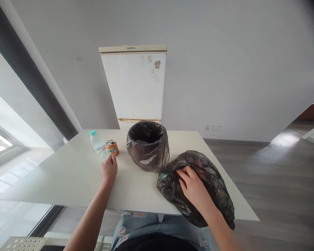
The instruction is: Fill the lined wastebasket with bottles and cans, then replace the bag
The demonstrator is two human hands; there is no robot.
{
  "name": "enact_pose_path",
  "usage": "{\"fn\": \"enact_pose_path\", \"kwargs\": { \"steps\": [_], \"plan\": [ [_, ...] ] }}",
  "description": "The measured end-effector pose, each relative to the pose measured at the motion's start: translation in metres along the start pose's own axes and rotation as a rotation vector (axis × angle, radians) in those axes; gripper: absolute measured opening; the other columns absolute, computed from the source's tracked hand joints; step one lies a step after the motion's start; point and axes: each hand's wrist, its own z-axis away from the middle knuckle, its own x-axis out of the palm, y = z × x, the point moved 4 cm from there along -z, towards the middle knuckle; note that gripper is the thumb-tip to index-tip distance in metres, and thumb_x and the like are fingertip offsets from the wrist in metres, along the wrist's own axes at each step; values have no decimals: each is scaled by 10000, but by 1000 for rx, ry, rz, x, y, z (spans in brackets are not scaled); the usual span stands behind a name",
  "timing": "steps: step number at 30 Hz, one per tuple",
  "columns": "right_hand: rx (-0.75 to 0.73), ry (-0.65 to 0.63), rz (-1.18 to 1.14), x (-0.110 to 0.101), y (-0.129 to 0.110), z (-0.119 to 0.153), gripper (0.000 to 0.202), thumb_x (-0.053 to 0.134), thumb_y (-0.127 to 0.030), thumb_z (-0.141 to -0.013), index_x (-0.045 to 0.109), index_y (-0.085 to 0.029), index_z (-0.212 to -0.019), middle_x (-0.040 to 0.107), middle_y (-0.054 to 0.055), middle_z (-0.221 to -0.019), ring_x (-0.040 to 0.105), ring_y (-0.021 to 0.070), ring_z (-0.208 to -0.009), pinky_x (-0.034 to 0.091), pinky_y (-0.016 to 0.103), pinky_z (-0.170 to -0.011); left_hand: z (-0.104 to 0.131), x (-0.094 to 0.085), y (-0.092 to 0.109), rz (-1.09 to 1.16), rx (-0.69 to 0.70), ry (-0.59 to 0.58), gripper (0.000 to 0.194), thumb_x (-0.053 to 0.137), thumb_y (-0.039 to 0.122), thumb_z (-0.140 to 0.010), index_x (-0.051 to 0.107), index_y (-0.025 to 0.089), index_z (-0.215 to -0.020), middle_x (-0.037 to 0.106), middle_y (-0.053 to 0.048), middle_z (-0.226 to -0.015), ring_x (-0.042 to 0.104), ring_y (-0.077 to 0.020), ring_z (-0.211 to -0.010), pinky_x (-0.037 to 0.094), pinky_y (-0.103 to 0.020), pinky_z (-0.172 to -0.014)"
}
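My left hand (109, 170) is closed in a loose fist on the table, just in front of an orange drink can (112, 148). No object shows in its fingers. Left of the can stands a clear plastic bottle (97, 142) with a teal cap and some liquid. My right hand (191, 184) lies over a full black plastic bag (217, 195), its fingers apart and slightly bent at the bag's gathered top. Coloured items show dimly through the thin film. Between both hands, farther back, is a bin (149, 157) lined with another black bag, its mouth facing up.
The white table (68, 174) extends to the left, and the full bag overhangs its front edge. Behind the table stands a white fridge (136, 83) against a grey wall. A perforated light-coloured piece (21, 243) is at the lower left.
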Motion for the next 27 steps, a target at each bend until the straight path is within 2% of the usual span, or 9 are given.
{"fn": "enact_pose_path", "kwargs": {
  "steps": [6,8,11,14,21,25,27],
  "plan": [
    [-48,-63,58,6,-5,-21,751,421,16,-869,475,-253,-1568,526,141,-1505,525,358,-1378,641,386,-861,-1,2,-2,-11,-11,0,318,461,277,-1037,581,181,-759,474,-3,-641,330,-147,-605,171,-316,-644],
    [-82,-81,20,7,-10,-24,702,465,-4,-861,514,-233,-1522,540,133,-1490,517,353,-1375,631,410,-909,-1,3,-3,-9,-10,-2,301,475,270,-1034,589,180,-770,467,3,-633,328,-143,-605,170,-316,-647],
    [-98,-82,-30,9,-19,-27,491,549,-63,-877,621,-183,-1347,607,140,-1372,561,343,-1281,604,459,-972,-2,4,-3,-3,-7,-5,285,484,259,-1034,602,175,-788,468,4,-635,330,-138,-609,172,-315,-653],
    [-130,-89,-21,11,-27,-30,392,585,-80,-888,654,-165,-1264,625,143,-1335,563,353,-1247,581,482,-988,-2,4,-4,-1,-9,-5,277,491,252,-1032,606,173,-793,462,5,-640,326,-134,-611,171,-316,-657],
    [-235,-146,24,14,-36,-31,438,495,26,-885,704,-202,-1196,655,103,-1345,559,317,-1247,543,471,-1012,-1,4,-5,12,-1,-3,283,484,267,-1037,605,178,-798,471,-2,-652,329,-137,-619,176,-315,-654],
    [-271,-149,26,17,-37,-26,556,500,66,-845,690,-237,-1271,655,95,-1376,541,311,-1303,504,502,-1072,0,3,-4,19,-4,-1,275,483,264,-1036,607,180,-806,477,-2,-652,336,-137,-614,183,-313,-653],
    [-277,-142,46,20,-36,-23,506,522,42,-864,723,-253,-1223,635,104,-1398,531,328,-1330,491,530,-1086,0,3,-4,19,-6,-3,282,479,269,-1038,605,180,-802,480,-3,-652,337,-137,-613,185,-311,-651]
  ]
}}
